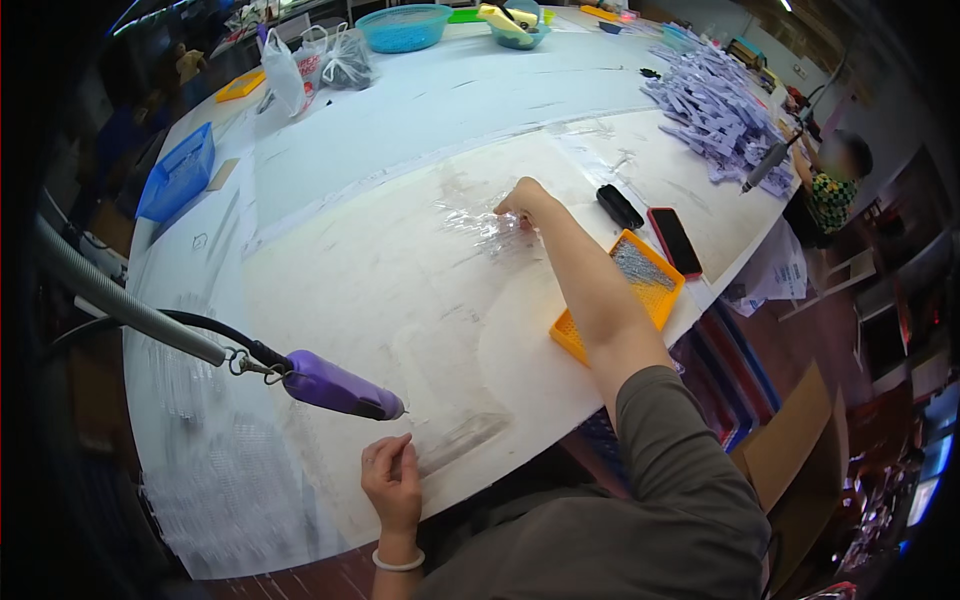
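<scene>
My right hand (525, 203) reaches out over the middle of the table, its fingers bent down and closed on clear, shiny plastic pieces (488, 232) lying in a small heap. How many it grips is hidden. By the near table edge my left hand (391, 480) hovers with its fingers curled together, and nothing shows in them. A flat, clear plastic strip (462, 441) lies just right of it. Above that hand hangs a purple electric screwdriver (343, 385), its tip pointing right. Under my right forearm sits an orange tray (660, 298) of small silvery screws (640, 265).
A phone (675, 242) and a black case (620, 206) lie beyond the tray. White plastic parts (720, 110) are piled at the far right, near another person (835, 190). Clear parts (235, 490) cover the near left. Blue basket (180, 172), bags (287, 75) and teal basin (403, 28) stand farther off.
</scene>
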A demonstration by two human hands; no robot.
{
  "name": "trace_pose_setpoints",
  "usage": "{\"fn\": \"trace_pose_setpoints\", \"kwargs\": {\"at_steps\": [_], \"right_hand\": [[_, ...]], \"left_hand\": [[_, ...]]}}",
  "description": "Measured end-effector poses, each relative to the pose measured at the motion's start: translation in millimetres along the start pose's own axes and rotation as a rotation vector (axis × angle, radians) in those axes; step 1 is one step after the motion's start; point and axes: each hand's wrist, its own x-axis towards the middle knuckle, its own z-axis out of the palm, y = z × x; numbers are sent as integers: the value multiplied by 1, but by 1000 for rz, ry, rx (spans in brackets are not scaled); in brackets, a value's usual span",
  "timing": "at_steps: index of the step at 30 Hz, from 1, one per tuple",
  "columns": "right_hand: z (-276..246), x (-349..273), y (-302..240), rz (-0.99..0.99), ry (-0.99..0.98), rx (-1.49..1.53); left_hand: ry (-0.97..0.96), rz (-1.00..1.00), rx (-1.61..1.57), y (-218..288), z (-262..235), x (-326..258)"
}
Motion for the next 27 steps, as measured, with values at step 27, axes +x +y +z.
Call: {"fn": "trace_pose_setpoints", "kwargs": {"at_steps": [27], "right_hand": [[35,-3,-70,-419,107,-376]], "left_hand": [[-49,195,115,10,3,10]]}}
